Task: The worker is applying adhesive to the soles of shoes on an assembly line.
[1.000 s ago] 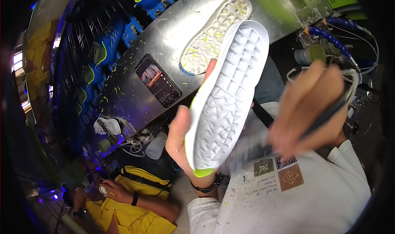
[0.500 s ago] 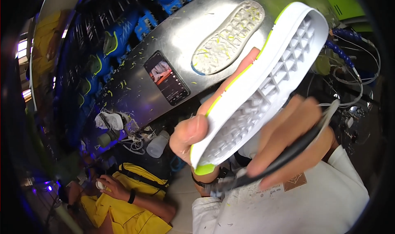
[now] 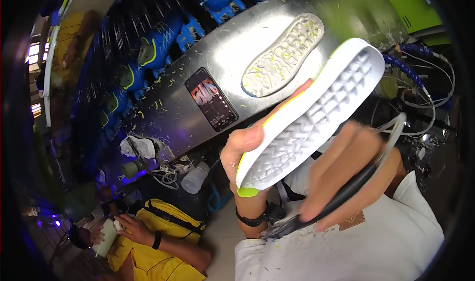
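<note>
My left hand (image 3: 246, 143) grips a white shoe sole (image 3: 309, 115) along its far long edge, thumb over the rim. The sole is tilted, its hollow waffle-ribbed inner side facing me, with a lime line along the edge and a lime tip at its lower end. Closed in my right hand (image 3: 354, 170) is a slim black hand tool (image 3: 346, 194) with a pale cord or tube at its upper end. Its tip points down left, below the sole and apart from it, and is too blurred to name. Motion smears the right fingers.
On the metal bench (image 3: 168, 115) lie a phone (image 3: 212, 99), a ribbed, pale mould-like sole piece (image 3: 284, 56) and lime scraps. Blue shoes (image 3: 161, 43) stand in racks beyond. A person in yellow (image 3: 158, 231) works at lower left, near a white cup (image 3: 195, 177). Blue hoses (image 3: 408, 71) hang right.
The sole's upper end has come down toward me and the sole lies flatter. My right hand stays beside it with the tool. The phone's picture differs, and the other person's hands have moved slightly.
</note>
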